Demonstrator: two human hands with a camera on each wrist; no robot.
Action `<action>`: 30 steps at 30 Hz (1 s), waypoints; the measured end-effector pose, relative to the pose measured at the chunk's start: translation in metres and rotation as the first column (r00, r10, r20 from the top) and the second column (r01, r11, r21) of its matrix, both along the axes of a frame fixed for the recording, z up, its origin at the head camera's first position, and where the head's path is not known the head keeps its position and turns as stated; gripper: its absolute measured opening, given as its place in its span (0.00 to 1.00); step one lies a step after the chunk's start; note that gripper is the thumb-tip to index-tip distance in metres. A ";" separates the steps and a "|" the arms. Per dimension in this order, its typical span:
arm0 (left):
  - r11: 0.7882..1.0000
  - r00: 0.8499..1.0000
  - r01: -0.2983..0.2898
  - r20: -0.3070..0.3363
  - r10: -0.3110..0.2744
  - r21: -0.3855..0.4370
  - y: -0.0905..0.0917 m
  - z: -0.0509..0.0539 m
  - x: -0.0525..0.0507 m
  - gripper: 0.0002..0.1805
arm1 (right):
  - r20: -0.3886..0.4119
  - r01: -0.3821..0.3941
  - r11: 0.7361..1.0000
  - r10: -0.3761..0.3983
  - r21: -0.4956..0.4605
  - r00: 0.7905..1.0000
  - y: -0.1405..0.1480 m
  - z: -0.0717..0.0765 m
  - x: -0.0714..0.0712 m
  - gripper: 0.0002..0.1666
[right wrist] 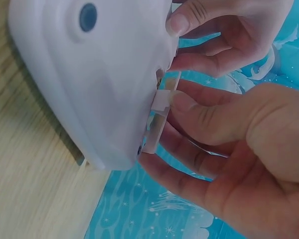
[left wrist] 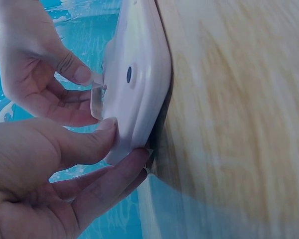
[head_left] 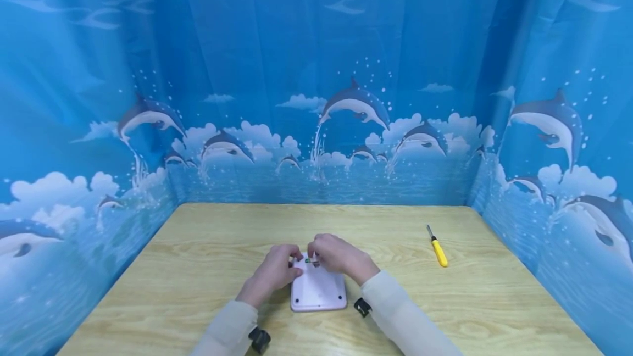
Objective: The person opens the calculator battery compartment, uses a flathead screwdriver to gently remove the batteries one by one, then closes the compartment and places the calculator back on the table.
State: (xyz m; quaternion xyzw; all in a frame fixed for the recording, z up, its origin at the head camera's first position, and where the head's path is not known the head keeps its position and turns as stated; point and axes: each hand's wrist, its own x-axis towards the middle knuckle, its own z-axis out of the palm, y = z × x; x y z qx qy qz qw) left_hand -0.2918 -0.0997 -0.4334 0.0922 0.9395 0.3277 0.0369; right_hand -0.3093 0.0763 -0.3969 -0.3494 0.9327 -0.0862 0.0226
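A flat pale plastic device (head_left: 318, 284), shaped like an upturned calculator, lies with its dark round feet facing up. Its far-left edge is gripped by my left hand (head_left: 273, 269), thumb on the upper face and fingers at the rim. My right hand (head_left: 340, 255) pinches a small pale cover (right wrist: 155, 135) with a tab between thumb and fingers. In the right wrist view the cover stands tilted up at an opening near the far edge. A bit of green (head_left: 307, 261) shows in that opening; the rest of the inside is hidden.
On the right of the wooden table (head_left: 207, 235) lies a screwdriver (head_left: 439, 252) with a yellow handle, its dark shaft pointing away. Blue dolphin-print curtains (head_left: 316, 43) hang at the back and both sides.
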 end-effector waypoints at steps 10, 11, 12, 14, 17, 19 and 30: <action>1.000 1.000 -0.004 -0.012 0.004 -0.013 0.001 0.002 0.001 0.11 | 0.016 0.016 1.000 -0.017 0.013 1.000 0.007 0.002 -0.003 0.15; 1.000 1.000 -0.007 -0.008 0.007 -0.013 0.001 0.002 0.001 0.11 | 0.019 0.020 1.000 -0.020 0.014 1.000 0.008 0.002 -0.003 0.15; 1.000 1.000 -0.009 -0.005 0.009 -0.014 0.001 0.002 0.000 0.11 | 0.023 0.022 1.000 -0.023 0.012 0.999 0.008 0.002 -0.003 0.15; 1.000 1.000 -0.011 -0.003 0.011 -0.014 0.001 0.003 0.000 0.12 | 0.027 0.020 1.000 -0.020 0.007 0.999 0.010 0.003 -0.003 0.16; 1.000 1.000 -0.018 0.005 0.018 -0.014 0.001 0.003 0.000 0.11 | 0.032 0.017 1.000 -0.017 0.002 0.999 0.012 0.004 -0.005 0.17; 1.000 1.000 -0.019 0.007 0.019 -0.013 0.002 0.003 0.001 0.11 | 0.031 0.015 1.000 -0.015 0.008 0.999 0.013 0.005 -0.006 0.18; 0.999 0.999 -0.033 0.034 0.034 -0.015 0.003 0.002 0.000 0.12 | 0.061 0.054 0.998 -0.056 0.021 0.997 0.022 0.011 -0.010 0.15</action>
